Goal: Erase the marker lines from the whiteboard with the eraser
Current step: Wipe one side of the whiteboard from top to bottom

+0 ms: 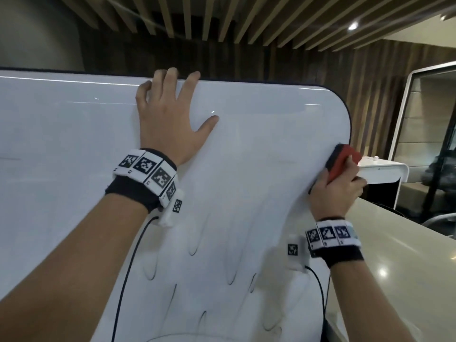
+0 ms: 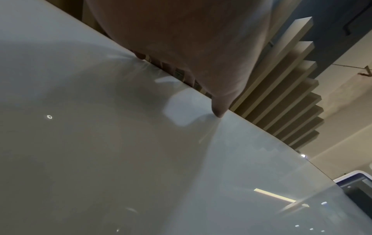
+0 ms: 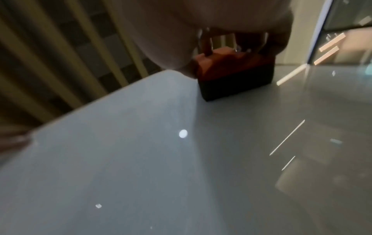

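Note:
The whiteboard [image 1: 61, 134] fills the head view, tilted, with a dark rim along its top. Faint marker loops [image 1: 195, 245] show in its lower middle. My left hand [image 1: 170, 112] holds the board's top edge, fingers hooked over the rim and thumb [image 2: 219, 109] pressing on the white face [image 2: 141, 159]. My right hand [image 1: 338, 188] grips the red eraser [image 1: 341, 161] at the board's right edge. The eraser's [image 3: 235, 74] black felt lies flat on the board [image 3: 141, 159], and the fingers [image 3: 207, 43] come down on its red top.
A beige counter [image 1: 394, 255] runs along the right behind the board. A white stand [image 1: 385, 169] and a glass-fronted booth [image 1: 431, 119] are farther right. Black cables [image 1: 128, 275] hang from both wrist bands across the board's lower part.

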Available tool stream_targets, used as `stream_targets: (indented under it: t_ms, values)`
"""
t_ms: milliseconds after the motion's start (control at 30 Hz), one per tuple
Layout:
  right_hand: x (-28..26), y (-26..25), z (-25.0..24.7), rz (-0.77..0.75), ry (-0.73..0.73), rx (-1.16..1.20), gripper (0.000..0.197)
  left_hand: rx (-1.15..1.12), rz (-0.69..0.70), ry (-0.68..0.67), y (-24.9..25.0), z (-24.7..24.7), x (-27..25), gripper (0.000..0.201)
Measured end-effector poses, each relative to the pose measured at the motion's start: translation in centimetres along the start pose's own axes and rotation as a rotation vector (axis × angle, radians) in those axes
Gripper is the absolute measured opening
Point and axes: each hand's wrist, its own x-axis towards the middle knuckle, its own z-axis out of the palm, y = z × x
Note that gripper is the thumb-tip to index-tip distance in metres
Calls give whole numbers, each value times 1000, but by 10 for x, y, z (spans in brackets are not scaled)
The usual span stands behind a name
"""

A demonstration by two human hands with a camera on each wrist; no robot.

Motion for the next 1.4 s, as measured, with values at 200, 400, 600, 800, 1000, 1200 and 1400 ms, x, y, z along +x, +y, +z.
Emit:
stream_targets:
  t_ms: [200,400,600,800,1000,1200,1400]
  values:
    - [-10,-94,23,-717,-128,-73,52,-4,-4,2,-2,0,-1,77]
    - [-37,-9,20,-527,-69,-15,53,6,22,-35,-7,-5,0,79]
    - [-76,77,0,148,34,78,68,34,5,-63,-1,-5,-2,81]
    - [-32,-20,28,-316,23,42,54,38,5,-67,-2,-3,-2,82]
    - [-28,-44,21,-942,-183,-138,45,32,2,-56,-3,-6,-3,82]
    - [-65,90,1,-313,-53,-16,56,46,-10,-71,1,-7,-2,82]
    - [-82,61,11,-26,-22,121,60,99,-2,-85,6,-5,-3,82]
